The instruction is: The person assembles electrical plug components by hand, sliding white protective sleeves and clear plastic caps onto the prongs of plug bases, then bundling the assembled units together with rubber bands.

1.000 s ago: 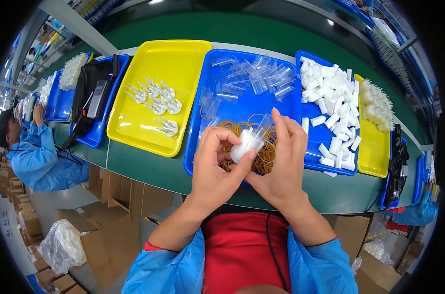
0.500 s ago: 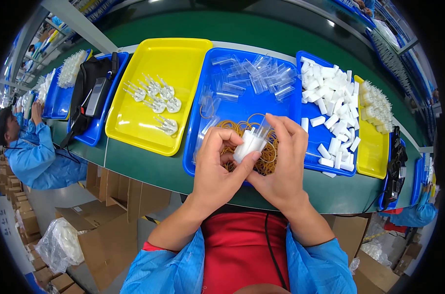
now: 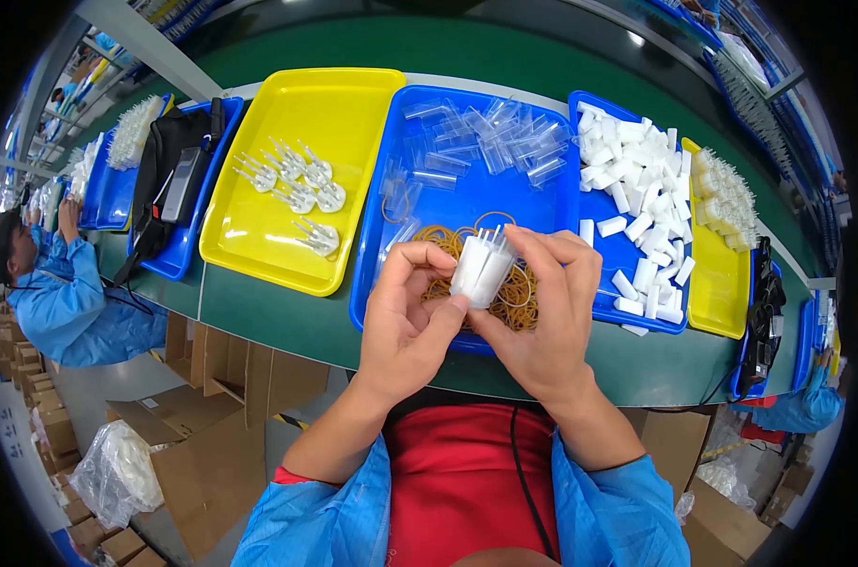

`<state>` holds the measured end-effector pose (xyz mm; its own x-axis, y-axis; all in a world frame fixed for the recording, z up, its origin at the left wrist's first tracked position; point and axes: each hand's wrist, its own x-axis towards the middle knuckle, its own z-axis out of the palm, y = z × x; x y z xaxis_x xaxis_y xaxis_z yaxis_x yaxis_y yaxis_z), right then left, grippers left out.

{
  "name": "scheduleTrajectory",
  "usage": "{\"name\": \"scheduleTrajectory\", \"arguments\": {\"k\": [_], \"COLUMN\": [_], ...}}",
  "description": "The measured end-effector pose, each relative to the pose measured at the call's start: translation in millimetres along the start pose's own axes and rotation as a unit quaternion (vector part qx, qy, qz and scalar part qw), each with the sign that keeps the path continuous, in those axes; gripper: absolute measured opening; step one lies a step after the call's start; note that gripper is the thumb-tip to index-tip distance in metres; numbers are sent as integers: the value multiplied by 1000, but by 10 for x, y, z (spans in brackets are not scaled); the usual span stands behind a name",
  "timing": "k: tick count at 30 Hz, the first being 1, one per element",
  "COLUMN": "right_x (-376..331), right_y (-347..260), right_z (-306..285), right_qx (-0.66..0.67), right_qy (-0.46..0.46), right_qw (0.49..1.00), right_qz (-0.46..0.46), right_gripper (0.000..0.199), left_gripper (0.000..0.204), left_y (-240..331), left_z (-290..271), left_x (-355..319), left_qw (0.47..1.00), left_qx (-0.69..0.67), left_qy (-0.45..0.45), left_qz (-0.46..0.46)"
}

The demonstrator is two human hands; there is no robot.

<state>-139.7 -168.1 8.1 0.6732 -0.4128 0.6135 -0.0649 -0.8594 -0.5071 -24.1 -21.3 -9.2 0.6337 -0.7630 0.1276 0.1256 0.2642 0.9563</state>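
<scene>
Since the earlier frames we have barely shifted: both hands stay raised over the near edge of the middle blue tray (image 3: 405, 283), and the small white plastic piece (image 3: 480, 271) has only turned a little between our fingers.

That white piece, with thin clear prongs at its top, sits upright between our two hands, above the heap of tan rubber bands (image 3: 519, 288). Our left hand (image 3: 405, 326) pinches it from the left, thumb tip pressed to its lower side and the other fingers curled over the top. Our right hand (image 3: 542, 317) grips it from the right, fingers curved around its upper edge and thumb under it.

Farther back in the same tray lie clear plastic sleeves (image 3: 486, 142), scattered loosely. To our left a yellow tray (image 3: 249, 236) holds a few clear pronged parts (image 3: 297, 184). To our right a second blue tray (image 3: 594, 203) is piled with white blocks (image 3: 632, 170), and beyond it a narrow yellow tray (image 3: 717, 302) carries a row of pale pieces (image 3: 727, 198). All trays rest on the green bench (image 3: 278, 317). Far left, another person in a blue coat (image 3: 60, 302) works at the same bench.
</scene>
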Motion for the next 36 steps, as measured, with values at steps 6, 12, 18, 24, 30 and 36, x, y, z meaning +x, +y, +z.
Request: {"name": "scheduleTrajectory", "arguments": {"k": [6, 12, 18, 24, 30, 36], "right_x": [-5, 40, 64, 568, 917, 768], "right_y": [19, -5, 3, 135, 490, 615], "right_z": [35, 66, 107, 18, 525, 579], "right_qx": [22, 7, 16, 166, -37, -85], "right_qy": [4, 5, 11, -136, -259, -247], "right_qw": [999, 999, 999, 977, 965, 965], "right_qz": [-27, -39, -45, -21, -18, -36], "right_gripper": [81, 76, 74, 54, 34, 28], "left_gripper": [41, 42, 45, 47, 46, 43], "left_y": [16, 5, -15, -15, 35, 20], "left_z": [8, 35, 39, -116, -182, -219], "left_x": [12, 39, 56, 17, 30, 4], "left_qw": [1000, 999, 998, 994, 991, 990], "left_qx": [-10, -33, -46, -21, 23, 72], "left_qy": [13, 20, 30, 103, 128, 121], "left_qz": [-20, -29, -43, -4, 10, 27]}}
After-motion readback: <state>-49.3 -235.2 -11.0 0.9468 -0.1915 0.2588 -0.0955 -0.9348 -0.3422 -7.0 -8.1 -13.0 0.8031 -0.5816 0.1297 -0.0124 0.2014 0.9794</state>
